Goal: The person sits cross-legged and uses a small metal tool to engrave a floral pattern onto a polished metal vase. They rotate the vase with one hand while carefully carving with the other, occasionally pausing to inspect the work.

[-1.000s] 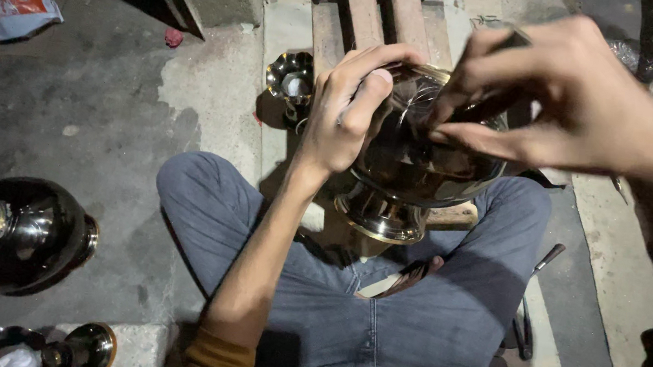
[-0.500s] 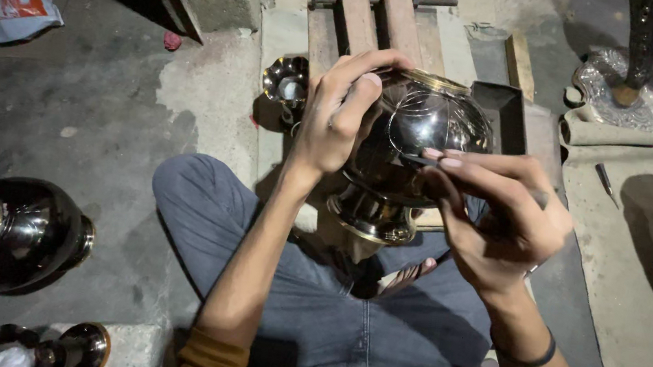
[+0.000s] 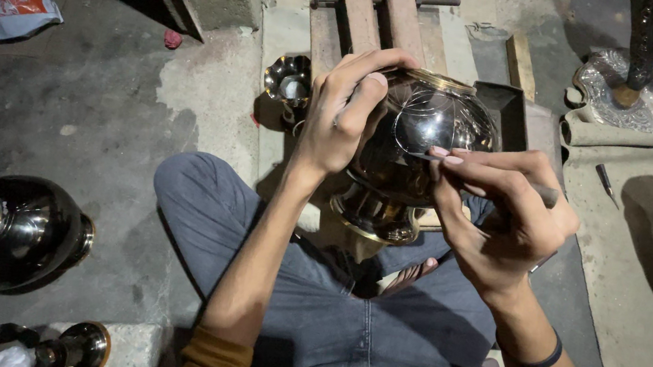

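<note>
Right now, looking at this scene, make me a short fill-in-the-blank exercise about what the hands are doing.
1. The left hand steadies a shiny metal ____ on the lap.
2. The right hand presses a thin ____ against its side.
3. A dark vase lies on its ____ on the floor.
4. The right wrist wears a dark ____.

Missing words: pot; tool; side; band

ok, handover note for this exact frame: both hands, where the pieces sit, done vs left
Left hand: gripping the rim and upper side of the shiny round dark metal pot, which is tilted over the lap.
Right hand: pinching a thin metal engraving tool, tip on the pot's polished side.
Around: a similar dark pot lies on its side on the floor at left; a small fluted metal bowl sits by the wooden boards.
Done: curved lines are scribed on the pot.
Left: cannot tell how much of the surface remains.
</note>
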The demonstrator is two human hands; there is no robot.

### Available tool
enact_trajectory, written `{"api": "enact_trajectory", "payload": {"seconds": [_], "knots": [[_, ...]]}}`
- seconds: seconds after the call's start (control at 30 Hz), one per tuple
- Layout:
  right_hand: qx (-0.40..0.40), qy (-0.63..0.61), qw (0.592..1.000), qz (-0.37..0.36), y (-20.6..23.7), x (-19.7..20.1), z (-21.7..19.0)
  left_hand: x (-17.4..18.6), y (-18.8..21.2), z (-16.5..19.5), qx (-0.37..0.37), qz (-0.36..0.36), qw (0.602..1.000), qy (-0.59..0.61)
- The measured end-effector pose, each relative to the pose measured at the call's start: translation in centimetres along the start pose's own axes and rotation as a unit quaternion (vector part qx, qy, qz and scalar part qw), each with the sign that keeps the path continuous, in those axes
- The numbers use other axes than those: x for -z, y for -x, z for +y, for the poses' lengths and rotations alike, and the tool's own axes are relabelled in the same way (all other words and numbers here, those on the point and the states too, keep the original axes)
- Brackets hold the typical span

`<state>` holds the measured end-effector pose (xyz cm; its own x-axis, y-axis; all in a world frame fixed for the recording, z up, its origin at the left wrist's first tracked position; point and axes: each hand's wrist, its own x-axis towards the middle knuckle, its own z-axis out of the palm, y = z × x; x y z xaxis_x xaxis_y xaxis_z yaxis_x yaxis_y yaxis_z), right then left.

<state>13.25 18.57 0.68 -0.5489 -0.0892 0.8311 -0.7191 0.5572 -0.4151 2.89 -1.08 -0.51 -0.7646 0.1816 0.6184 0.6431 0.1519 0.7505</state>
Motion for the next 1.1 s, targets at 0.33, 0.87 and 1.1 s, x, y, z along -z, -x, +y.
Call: {"api": "enact_trajectory", "payload": {"seconds": [0.33, 0.87, 1.1], "knots": [[0.036, -0.019, 0.996, -0.074, -1.1, 1.4, 1.2, 0.0, -0.1, -0.7, 0.0, 0.002, 1.0, 0.0], [0.086, 0.0, 0.989, -0.124, -3.1, 2.7, 1.0, -0.5, -0.2, 0.1, 0.029, -0.01, 1.0, -0.002], [0.117, 0.002, 0.981, -0.156, -3.2, 3.3, 1.9, -0.6, -0.1, 0.5, 0.029, -0.011, 0.999, -0.014]]}}
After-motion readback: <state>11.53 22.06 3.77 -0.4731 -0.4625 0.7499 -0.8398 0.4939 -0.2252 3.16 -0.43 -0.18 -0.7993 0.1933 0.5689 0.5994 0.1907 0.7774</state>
